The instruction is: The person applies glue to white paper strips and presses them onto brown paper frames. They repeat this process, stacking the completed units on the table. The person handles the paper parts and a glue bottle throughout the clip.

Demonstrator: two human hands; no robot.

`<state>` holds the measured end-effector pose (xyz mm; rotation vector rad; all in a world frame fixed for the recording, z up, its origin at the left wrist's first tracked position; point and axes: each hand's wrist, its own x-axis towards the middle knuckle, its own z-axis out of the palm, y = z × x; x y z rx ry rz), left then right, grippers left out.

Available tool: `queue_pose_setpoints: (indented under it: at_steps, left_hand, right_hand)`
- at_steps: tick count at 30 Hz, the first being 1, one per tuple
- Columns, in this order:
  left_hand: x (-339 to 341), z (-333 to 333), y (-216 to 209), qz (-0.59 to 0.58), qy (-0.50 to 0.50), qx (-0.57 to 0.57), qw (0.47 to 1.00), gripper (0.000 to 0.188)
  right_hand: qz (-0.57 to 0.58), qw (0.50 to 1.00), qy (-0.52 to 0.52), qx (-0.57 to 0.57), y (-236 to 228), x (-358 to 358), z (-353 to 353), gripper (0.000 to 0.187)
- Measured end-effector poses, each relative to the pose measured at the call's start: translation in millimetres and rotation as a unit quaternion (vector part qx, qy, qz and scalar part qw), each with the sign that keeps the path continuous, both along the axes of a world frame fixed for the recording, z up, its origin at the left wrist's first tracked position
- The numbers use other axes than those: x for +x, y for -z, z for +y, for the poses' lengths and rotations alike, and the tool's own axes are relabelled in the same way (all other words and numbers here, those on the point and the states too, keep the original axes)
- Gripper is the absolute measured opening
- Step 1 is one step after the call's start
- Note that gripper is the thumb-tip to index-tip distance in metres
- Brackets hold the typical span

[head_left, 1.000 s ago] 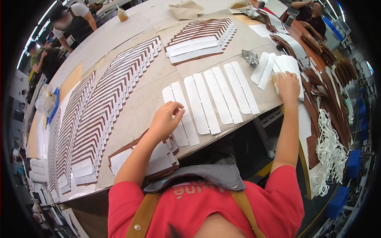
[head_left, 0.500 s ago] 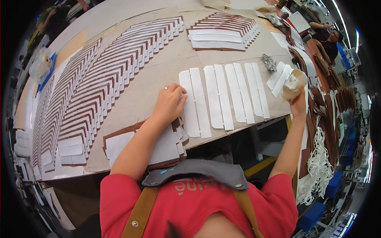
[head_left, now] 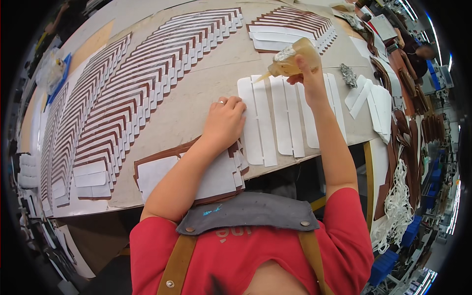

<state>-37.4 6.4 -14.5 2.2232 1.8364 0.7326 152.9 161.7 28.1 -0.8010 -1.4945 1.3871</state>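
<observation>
My right hand (head_left: 309, 78) is wrapped round a translucent squeeze bottle (head_left: 295, 56) of yellowish liquid. The bottle is tilted, and its thin nozzle points down and left, at the upper end of the leftmost white panel (head_left: 254, 123). That panel is one of several long white pieces laid in a row, each split lengthwise by a narrow slit. Beside its left edge my left hand (head_left: 226, 115) rests with fingers curled together; their tips are hidden, so what they hold, if anything, does not show. My left forearm passes over a stack of brown-and-white pieces (head_left: 157, 177).
Overlapping rows of brown-edged white pieces (head_left: 142, 73) cover the table's left half; another fanned stack (head_left: 275, 37) lies at the far side. To the right are crumpled foil (head_left: 348, 76), loose white pieces (head_left: 378, 110) and a bundle of white cord (head_left: 393, 196). A person (head_left: 418, 56) is beyond.
My right hand has carried the bottle left from the table's right side to over the panels, nozzle now downward. White pieces behind it are uncovered. My left hand stays by the leftmost panel, fingers more curled.
</observation>
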Motion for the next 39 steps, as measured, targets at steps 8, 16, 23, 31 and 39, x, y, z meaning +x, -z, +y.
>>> queue_pose_setpoints:
  at_steps: [8,16,23,31,39]
  left_hand:
    - [2,-1,-1,0.002,-0.006,-0.008,1.000,0.022]
    - [1,0,1,0.014,-0.009,0.004,1.000,0.021]
    - [2,0,4,0.021,-0.013,0.025,0.999,0.021]
    - [2,0,1,0.025,-0.014,0.001,1.000,0.020]
    - [2,1,2,0.021,-0.010,0.002,1.000,0.021]
  right_hand:
    - [-0.004,0.998,0.042,0.045,12,-21,10,0.042]
    - [-0.010,0.996,0.074,0.043,22,-24,14,0.041]
    - [-0.028,0.998,0.060,0.006,18,-11,-8,0.043]
    - [-0.062,0.996,0.052,-0.040,14,10,-54,0.046]
    - [-0.041,0.994,0.012,-0.100,23,37,-97,0.055]
